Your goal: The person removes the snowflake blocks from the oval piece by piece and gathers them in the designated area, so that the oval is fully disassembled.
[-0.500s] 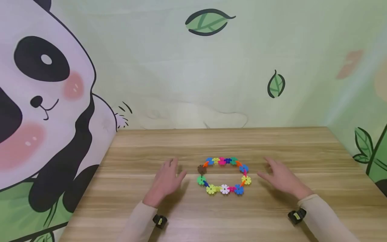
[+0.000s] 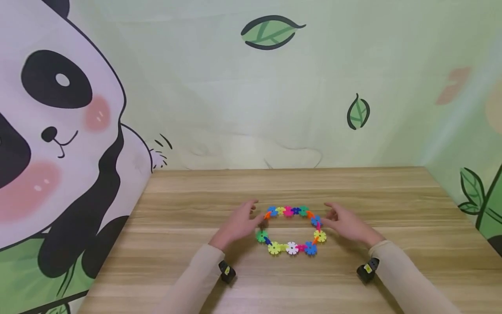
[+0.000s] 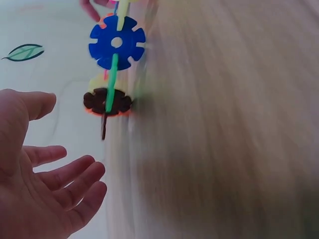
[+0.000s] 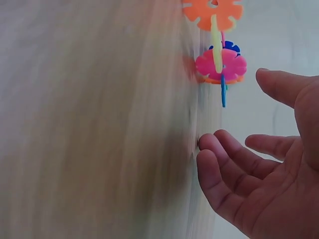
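A closed ring of colourful notched plastic discs lies on the wooden table, some discs flat and others on edge. My left hand is at its left side, hiding part of a brown disc in the head view. In the left wrist view, thumb and fingers are spread beside that disc without gripping it. On the opposite side, my right hand reaches toward a blue disc, its thumb close by. The right wrist view has its fingers loosely bent, apart from the pink disc.
The wooden table extends around the ring on every side. Behind it hangs a pale green backdrop with a painted panda at left and leaves. Each wrist carries a small black camera, one on the left, one on the right.
Both hands have moved inward, the left one rightward and the right one leftward, up close to the ring's sides. The ring keeps its shape and place on the table.
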Available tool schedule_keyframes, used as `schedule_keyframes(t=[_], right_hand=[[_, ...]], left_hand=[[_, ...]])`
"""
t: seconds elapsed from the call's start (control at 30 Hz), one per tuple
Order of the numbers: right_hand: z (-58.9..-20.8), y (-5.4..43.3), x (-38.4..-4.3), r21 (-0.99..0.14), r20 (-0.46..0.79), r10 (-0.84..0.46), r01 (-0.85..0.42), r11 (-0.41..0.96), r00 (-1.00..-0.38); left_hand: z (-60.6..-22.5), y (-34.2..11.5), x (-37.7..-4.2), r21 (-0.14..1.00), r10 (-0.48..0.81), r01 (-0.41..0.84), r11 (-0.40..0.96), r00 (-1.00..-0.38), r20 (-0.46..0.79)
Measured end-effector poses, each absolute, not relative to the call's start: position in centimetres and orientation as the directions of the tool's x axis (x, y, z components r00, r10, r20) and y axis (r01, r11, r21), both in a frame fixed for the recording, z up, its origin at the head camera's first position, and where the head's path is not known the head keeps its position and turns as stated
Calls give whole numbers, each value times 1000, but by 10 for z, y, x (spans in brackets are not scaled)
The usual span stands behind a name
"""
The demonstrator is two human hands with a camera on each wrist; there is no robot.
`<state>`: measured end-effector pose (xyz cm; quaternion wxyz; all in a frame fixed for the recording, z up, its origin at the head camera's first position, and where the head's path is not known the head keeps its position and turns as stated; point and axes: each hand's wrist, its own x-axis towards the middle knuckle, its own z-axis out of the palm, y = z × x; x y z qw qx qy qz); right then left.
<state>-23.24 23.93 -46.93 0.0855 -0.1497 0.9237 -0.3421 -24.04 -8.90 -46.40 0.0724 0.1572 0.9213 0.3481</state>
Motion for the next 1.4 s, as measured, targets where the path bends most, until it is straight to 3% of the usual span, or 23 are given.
schedule_keyframes(t=[0.67, 1.23, 1.4], right_hand=[[-480, 216, -236, -704, -82, -375, -213, 677, -923], [-471, 208, -233, -754, 84, -374, -304, 583, -924], [-467, 204, -229, -762, 128, -390, -342, 549, -912]], left_hand=[[-476, -62, -251, 684, 425, 252, 685, -900, -94], [-470, -63, -244, 724, 456, 293, 624, -890, -32], [-466, -60, -241, 776, 469, 249, 579, -881, -67]])
